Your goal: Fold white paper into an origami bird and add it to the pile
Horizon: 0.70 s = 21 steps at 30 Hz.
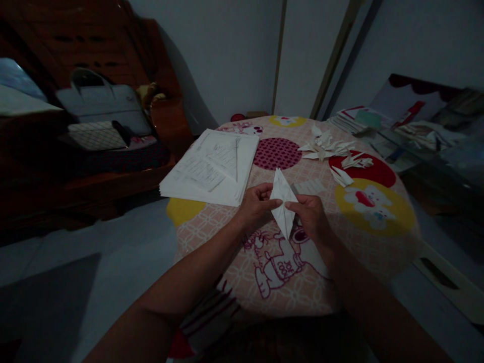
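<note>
While the head camera looks down over a round table with a patterned cloth (215, 232), the items stand as follows. Folded paper (282, 189): one piece, white, diamond-shaped, pointed at top and bottom, creased down the middle; held over the near half of the cloth, between the two hands. Left hand (257, 205): pinching the paper's left side, thumb on the front face, fingers curled at the edge and partly hidden behind it. Right hand (312, 214): pinching the right side likewise, its thumb tip near the left one, by the crease. Pile of sheets (181, 184): white, at the table's left; upon it, a triangular sheet (229, 159) with writing. Paper cluster (323, 146): several pointed folds, at the far right of the cloth. Smaller folded piece (357, 160): nearer, upon a red patch. Narrow folded piece (341, 176): just beside that. Wooden seat (166, 116): to the left, bearing a pale handbag (104, 103) and a checked purse (91, 136). Light: dim throughout.
</note>
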Each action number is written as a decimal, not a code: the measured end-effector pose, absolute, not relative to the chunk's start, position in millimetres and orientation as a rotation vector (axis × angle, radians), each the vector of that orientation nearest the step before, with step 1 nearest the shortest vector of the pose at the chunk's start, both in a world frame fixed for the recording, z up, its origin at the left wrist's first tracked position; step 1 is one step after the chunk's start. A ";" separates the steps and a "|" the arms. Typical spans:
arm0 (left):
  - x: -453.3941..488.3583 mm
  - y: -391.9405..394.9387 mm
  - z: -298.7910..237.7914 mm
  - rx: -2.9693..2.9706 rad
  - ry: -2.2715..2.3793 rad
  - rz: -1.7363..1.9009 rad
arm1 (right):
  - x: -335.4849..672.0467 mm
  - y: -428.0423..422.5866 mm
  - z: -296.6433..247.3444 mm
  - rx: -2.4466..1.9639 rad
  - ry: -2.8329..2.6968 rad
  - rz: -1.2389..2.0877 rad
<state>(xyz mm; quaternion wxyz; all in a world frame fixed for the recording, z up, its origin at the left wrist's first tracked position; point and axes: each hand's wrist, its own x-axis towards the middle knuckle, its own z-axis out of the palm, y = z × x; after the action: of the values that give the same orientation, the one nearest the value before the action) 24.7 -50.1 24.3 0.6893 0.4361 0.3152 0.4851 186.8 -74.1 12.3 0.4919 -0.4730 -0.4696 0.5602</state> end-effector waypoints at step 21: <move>20.5 -50.5 21.1 1.040 0.737 1.073 | 185.6 -74.3 13.7 -1.120 -1.089 1.420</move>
<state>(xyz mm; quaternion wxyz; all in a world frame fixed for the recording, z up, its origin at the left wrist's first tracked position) 20.5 -50.5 21.1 0.6728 0.4617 0.3274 0.4764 185.6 -74.3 13.7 0.4927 -0.4617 -0.4490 0.5852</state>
